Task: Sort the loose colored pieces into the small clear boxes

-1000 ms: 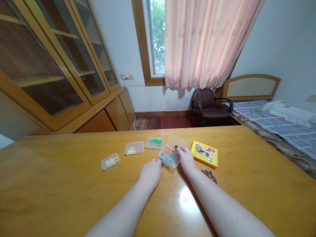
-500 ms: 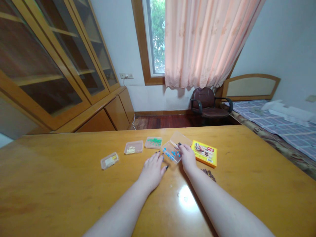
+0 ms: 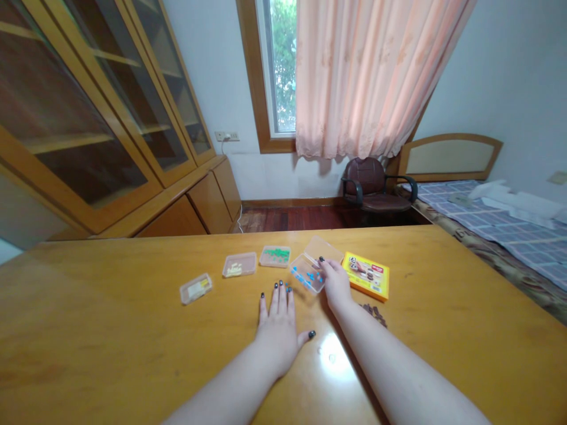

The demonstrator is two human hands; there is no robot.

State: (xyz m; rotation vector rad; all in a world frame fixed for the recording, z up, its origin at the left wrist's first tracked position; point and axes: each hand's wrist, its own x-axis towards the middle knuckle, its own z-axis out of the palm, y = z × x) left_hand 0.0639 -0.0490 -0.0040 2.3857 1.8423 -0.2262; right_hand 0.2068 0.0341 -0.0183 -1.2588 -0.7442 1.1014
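Observation:
My left hand [image 3: 280,321] lies flat on the wooden table [image 3: 110,330], fingers stretched out, holding nothing. A few small blue pieces [image 3: 287,289] lie just past its fingertips. My right hand [image 3: 335,281] grips the near right edge of a clear plastic box [image 3: 305,273] that holds small blue pieces. The box's lid [image 3: 325,248] is swung open behind it. Both hands have dark painted nails.
Left of the open box stand three closed clear boxes: one with green pieces [image 3: 274,256], one with pale pieces [image 3: 240,265], one with yellow-white pieces [image 3: 195,288]. A yellow carton [image 3: 367,274] and a small heap of brown pieces [image 3: 374,312] lie to the right. A chair and bed stand beyond the table.
My left hand has drawn back toward me from the blue box and spread flat on the table. My right hand keeps hold of the box, which has shifted slightly.

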